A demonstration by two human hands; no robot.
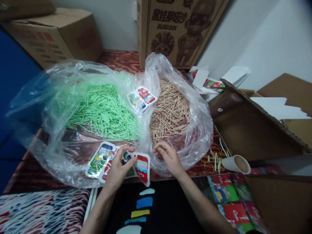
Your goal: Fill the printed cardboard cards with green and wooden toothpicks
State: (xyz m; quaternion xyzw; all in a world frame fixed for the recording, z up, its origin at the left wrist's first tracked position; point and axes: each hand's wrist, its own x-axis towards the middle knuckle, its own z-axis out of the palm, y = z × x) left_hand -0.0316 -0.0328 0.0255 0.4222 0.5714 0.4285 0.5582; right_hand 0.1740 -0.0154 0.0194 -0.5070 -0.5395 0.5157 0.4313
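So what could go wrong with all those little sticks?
The right hand pinches a small bundle of tan sticks at the fingers; some could slip and scatter. The packets in the left hand fan out loosely and might drop. The paper cup lies tipped near the table edge and could roll off.

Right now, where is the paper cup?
The paper cup lies tipped on its side at the table's right edge, beside loose rubber bands, right of the tan sticks' bag.

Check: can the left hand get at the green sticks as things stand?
Probably not right away. The left hand is already full of printed packets. The green sticks lie just beyond it in an open plastic bag, nothing covering them.
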